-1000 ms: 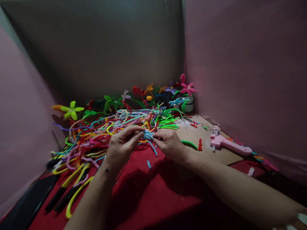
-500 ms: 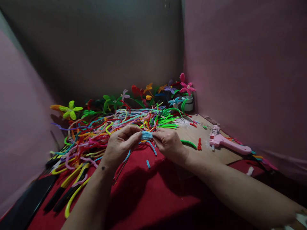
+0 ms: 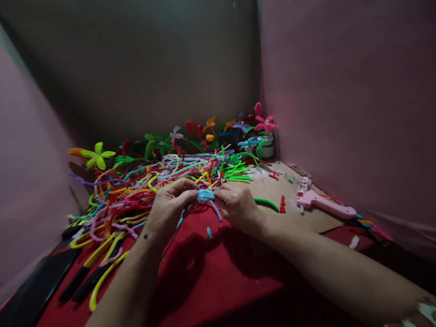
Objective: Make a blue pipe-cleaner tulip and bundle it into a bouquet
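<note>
Between my two hands is a small light-blue bundle of pipe cleaner [image 3: 205, 195], held just above the red cloth [image 3: 218, 281]. My left hand [image 3: 175, 202] pinches its left end with thumb and forefinger. At its right end, my right hand [image 3: 237, 204] grips with closed fingertips. A thin dark wire [image 3: 172, 238] hangs below my left hand; whether it joins the bundle I cannot tell. Short blue pipe cleaner pieces [image 3: 209, 232] lie on the cloth beneath. Behind my hands spreads a tangled pile of coloured pipe cleaners [image 3: 126, 190].
A pink glue gun [image 3: 323, 203] rests on the brown board [image 3: 289, 218] at the right. Yellow-and-black-handled tools [image 3: 81, 272] lie at the left, near a black flat object [image 3: 44, 281]. Finished pipe cleaner flowers [image 3: 98, 156] line the back, with a small pale pot [image 3: 267, 147].
Both hands have shifted slightly left and the light-blue bundle now lies more level between them. Both hands keep hold of it.
</note>
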Demonstrator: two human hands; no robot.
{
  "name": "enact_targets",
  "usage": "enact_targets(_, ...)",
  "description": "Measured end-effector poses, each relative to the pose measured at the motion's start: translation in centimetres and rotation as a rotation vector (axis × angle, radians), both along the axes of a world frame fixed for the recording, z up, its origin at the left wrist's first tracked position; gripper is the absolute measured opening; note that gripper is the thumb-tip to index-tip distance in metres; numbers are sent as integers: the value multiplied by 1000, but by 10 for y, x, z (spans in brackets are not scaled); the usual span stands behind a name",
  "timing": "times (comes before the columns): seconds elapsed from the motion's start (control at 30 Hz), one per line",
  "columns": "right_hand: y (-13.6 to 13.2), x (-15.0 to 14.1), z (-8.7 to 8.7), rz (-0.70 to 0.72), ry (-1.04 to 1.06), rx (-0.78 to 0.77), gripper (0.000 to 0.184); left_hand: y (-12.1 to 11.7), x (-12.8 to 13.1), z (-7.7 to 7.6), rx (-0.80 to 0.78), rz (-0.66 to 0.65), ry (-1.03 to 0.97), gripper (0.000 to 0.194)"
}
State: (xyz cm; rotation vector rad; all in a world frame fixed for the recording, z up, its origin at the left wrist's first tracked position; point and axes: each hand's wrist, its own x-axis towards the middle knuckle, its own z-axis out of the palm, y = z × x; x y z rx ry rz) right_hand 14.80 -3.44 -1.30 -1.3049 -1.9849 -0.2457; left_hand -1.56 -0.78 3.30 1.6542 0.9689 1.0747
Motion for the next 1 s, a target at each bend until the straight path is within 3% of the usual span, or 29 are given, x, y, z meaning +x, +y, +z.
enact_targets(0.3, -2, -1, 3, 12, 70, 13, 22, 1, -1, -3, 2, -14, -4, 7)
enact_targets(0.63, -1, 2, 8, 21, 122, -9, 22, -3, -2, 4, 17, -59, 6, 16)
enact_targets(0.77, -2, 3, 9, 25, 156, -23, 21, -6, 0, 5, 56, -29, 30, 21)
enact_targets(1.0, -1, 2, 9, 34, 150, 2, 21, -10, 6, 4, 141, 94, 53, 12)
